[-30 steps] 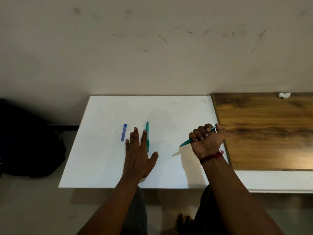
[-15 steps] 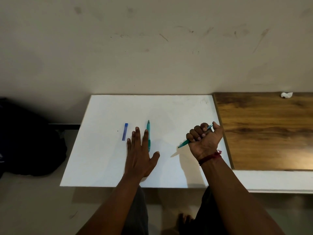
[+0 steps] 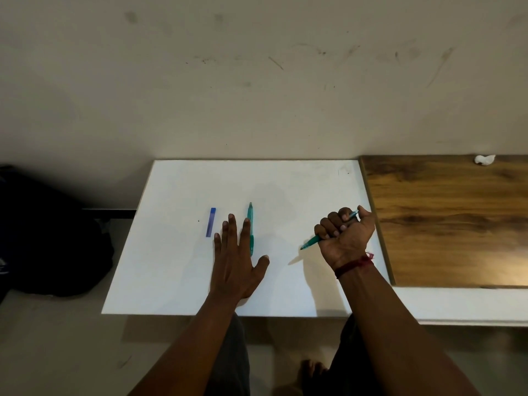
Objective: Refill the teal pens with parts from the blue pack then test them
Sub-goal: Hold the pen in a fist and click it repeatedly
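Observation:
A small blue pack (image 3: 211,222) lies on the white table (image 3: 171,267), left of centre. A teal pen (image 3: 251,224) lies lengthwise just right of it, its tip toward me. My left hand (image 3: 235,261) rests flat on the table with fingers spread, its forefinger alongside that pen. My right hand (image 3: 347,235) is closed in a fist around a second teal pen (image 3: 310,242), thumb on the pen's top end; the tip points down-left, just above the table.
A wooden board (image 3: 457,224) lies to the right of the white surface, with a small crumpled white scrap (image 3: 484,159) at its far edge. A dark bag (image 3: 48,238) sits on the floor at left. A wall stands right behind the table.
Both hands stay almost in place. The right fist with its pen has shifted slightly left and toward the wall.

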